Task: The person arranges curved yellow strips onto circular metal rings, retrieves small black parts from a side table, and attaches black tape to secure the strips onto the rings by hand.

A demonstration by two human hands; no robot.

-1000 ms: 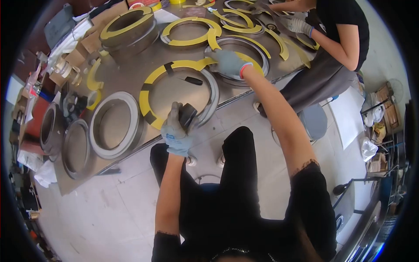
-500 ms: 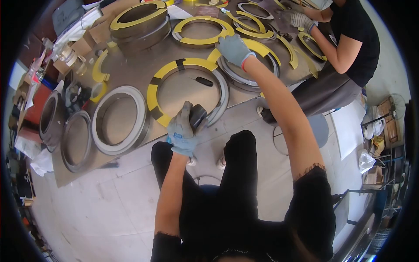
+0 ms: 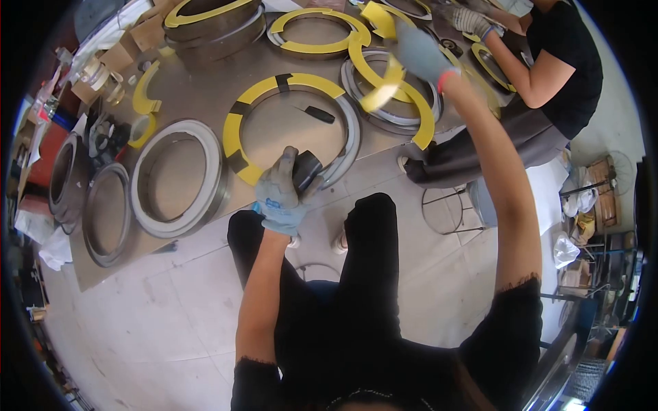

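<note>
My left hand (image 3: 279, 195), in a grey-blue glove, is wrapped round a black roll (image 3: 306, 171) at the near edge of a metal ring (image 3: 351, 140). Yellow curved strips (image 3: 236, 130) with black tape patches lie along that ring's left and upper side. A black-handled tool (image 3: 319, 114) rests inside the ring. My right hand (image 3: 419, 53), gloved and blurred by motion, is over the ring to the right, beside loose yellow curved pieces (image 3: 384, 85). Its fingers are smeared, so whether it grips a yellow piece cannot be made out.
Bare rings (image 3: 177, 179) stand at the left of the metal table (image 3: 188, 85). A co-worker (image 3: 548, 61) with gloved hands works at the upper right. Stacked rings (image 3: 216, 27) are at the back, a stool (image 3: 445, 205) is on the floor at the right.
My right hand has moved up and right, away from the taped ring. Yellow pieces near it have shifted and now hang or lie across the right ring. My left hand still holds the black roll.
</note>
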